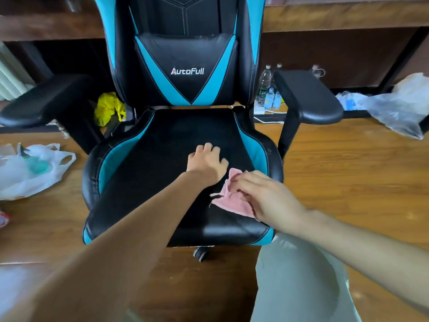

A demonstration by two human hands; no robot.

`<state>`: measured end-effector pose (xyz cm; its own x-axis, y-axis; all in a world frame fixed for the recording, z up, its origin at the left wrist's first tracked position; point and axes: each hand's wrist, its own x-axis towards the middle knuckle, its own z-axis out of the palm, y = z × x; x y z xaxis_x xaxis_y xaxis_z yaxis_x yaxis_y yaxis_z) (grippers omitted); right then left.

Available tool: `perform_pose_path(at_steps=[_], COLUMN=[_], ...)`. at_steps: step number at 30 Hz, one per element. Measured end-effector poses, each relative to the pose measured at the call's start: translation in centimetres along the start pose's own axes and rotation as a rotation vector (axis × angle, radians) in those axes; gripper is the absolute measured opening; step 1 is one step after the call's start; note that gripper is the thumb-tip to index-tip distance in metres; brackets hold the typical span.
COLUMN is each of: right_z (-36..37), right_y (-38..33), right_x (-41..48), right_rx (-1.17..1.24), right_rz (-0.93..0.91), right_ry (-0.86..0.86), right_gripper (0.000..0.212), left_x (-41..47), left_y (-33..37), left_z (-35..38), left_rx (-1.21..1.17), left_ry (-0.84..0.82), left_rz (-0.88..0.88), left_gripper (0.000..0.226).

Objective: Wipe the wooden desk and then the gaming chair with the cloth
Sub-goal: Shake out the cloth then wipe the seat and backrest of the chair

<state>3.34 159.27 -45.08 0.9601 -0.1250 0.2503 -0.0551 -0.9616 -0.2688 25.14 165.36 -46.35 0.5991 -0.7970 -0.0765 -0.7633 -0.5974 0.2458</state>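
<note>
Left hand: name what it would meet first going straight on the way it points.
Probably the lumbar cushion on the gaming chair; the seat between it and the left hand looks free, though depth is unclear.

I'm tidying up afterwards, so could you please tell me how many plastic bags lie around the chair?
3: a white bag left of the gaming chair, a yellow bag behind it, a clear bag at right. Others may be hidden behind the chair.

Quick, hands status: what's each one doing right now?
Left hand: holds nothing, fingers loosely bent, resting on the chair seat.
Right hand: grips the pink cloth against the seat.
</note>
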Motion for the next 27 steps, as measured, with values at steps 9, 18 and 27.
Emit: perform_pose_path(at_steps=[9, 18, 27], right_z=[-1.6, -1.6, -1.7], right_y=[7.1, 7.8, 5.3], right_x=[2.8, 7.4, -1.6], right_rx=[-0.223, -0.462, -0.179], right_rz=[0.202, 0.256, 0.054], right_ry=[0.154, -0.080, 0.165], right_gripper=[0.025, 0.022, 0.032], left_x=[1.2, 2.0, 1.7], left_y=[2.6, 3.0, 2.0], left_z=[3.7, 3.9, 3.9], left_rx=[0.048, 0.035, 0.059], left_ry=[0.050, 0.060, 0.027], left_rz=[0.035, 0.005, 0.042], left_gripper=[0.077, 0.075, 0.071])
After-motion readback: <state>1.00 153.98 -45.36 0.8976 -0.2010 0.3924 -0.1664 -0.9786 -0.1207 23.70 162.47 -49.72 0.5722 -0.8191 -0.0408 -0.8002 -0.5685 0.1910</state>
